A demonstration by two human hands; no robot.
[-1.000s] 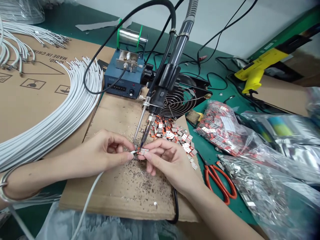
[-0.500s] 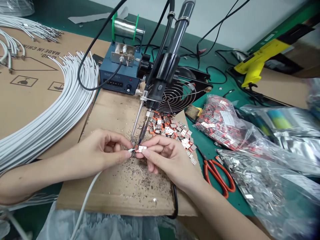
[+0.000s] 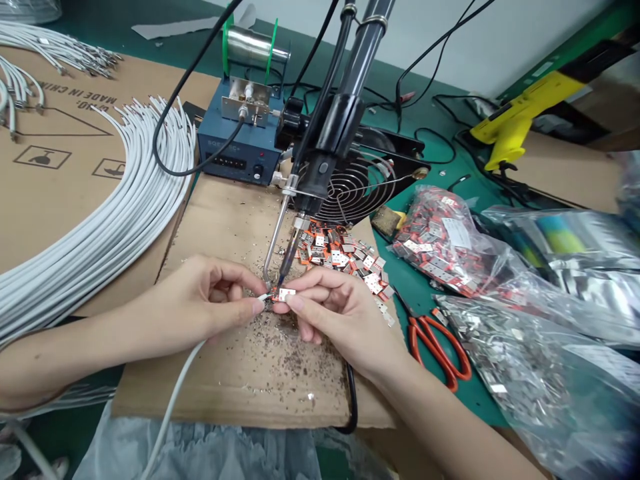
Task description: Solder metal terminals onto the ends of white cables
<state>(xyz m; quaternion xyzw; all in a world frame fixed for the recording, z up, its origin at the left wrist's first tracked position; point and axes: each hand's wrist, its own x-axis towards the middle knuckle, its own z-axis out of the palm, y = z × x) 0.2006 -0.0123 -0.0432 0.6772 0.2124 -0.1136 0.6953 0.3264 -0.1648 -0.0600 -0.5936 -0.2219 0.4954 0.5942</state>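
Observation:
My left hand pinches a white cable close to its stripped end, and the rest of the cable trails down toward my lap. Between the fingertips of my right hand is a small USB connector with a metal shell and orange plastic. The wire ends meet the connector's back. Right over that joint stands the tip of a soldering iron, fixed in a stand. A thin metal solder feed tube ends beside the tip. Whether the tip touches the joint I cannot tell.
Loose USB connectors lie behind my right hand, near a black fan. Red-handled scissors and plastic bags of parts are on the right. At left lies a bundle of white cables; a blue solder feeder stands behind.
Both hands keep their grip on the cable and the connector, almost in the same spot under the iron. The whole view has shifted slightly.

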